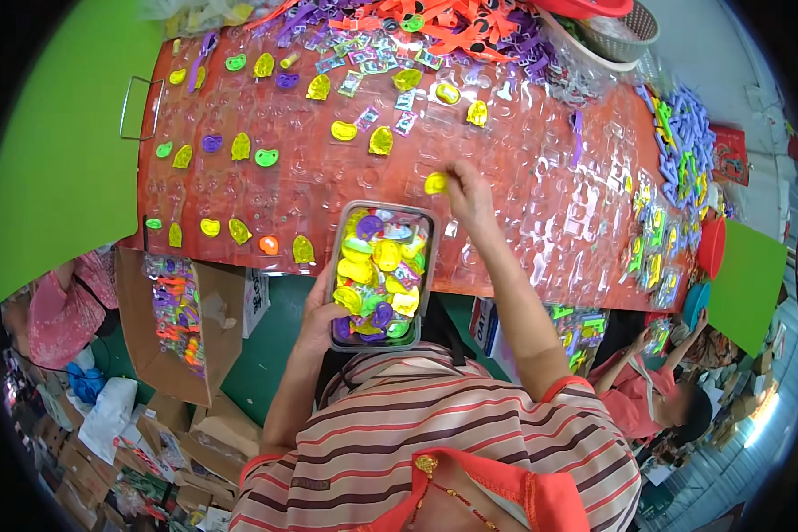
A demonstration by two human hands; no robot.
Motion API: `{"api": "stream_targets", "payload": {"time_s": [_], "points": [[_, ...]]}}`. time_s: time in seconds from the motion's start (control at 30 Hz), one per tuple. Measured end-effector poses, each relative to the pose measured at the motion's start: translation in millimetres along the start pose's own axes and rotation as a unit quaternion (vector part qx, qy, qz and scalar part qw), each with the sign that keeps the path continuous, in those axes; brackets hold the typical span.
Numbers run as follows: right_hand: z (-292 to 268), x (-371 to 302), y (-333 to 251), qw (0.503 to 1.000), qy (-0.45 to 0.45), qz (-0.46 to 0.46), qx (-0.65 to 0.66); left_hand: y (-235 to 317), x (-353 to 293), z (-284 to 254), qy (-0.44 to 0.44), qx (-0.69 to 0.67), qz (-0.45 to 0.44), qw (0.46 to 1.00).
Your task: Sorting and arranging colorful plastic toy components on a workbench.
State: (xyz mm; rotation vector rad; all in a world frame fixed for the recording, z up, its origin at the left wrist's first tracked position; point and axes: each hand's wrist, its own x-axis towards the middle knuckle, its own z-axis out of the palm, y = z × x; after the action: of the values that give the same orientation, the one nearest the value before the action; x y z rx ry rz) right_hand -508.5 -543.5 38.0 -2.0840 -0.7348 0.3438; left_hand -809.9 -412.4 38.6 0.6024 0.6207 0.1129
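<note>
My left hand [316, 317] is closed around the left side of a clear plastic tub [427, 270]. Inside the tub lie yellow, purple and green toy pacifiers [387, 255] and small printed packets. Past the tub's far right corner, my right hand [472, 199] pinches a yellow toy pacifier [435, 183] just above clear blister sheets [523, 191]. Toward the left, several blisters hold loose pieces, among them a green pacifier [266, 158], an orange pacifier [269, 245] and a yellow leaf-shaped piece [240, 146].
A red-topped table [459, 285] bears the sheets. Orange and purple straps [470, 27] pile up at its far edge, near a grey basket [625, 35]. Blue and green pieces [683, 142] heap at the right. An open cardboard box [137, 310] stands at the near left. Other people sit on both sides.
</note>
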Motion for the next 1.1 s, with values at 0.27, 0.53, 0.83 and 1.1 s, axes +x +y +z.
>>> {"api": "stream_targets", "payload": {"time_s": [0.27, 0.53, 0.83, 1.1], "points": [[-3, 48, 36, 0.925, -0.133, -0.214, -0.286, -15, -21, 9, 0.104, -0.017, 0.048, 0.993], [1, 38, 0, 0.911, -0.126, -0.287, -0.27, -31, -24, 8, 0.108, -0.053, 0.064, 0.991], [5, -50, -64, 0.922, -0.236, -0.213, -0.22, -19, -10, 10, 0.054, -0.021, 0.045, 0.997], [47, -101, -76, 0.919, -0.21, -0.209, -0.262, 5, -23, 9, 0.065, 0.029, 0.011, 0.997]]}}
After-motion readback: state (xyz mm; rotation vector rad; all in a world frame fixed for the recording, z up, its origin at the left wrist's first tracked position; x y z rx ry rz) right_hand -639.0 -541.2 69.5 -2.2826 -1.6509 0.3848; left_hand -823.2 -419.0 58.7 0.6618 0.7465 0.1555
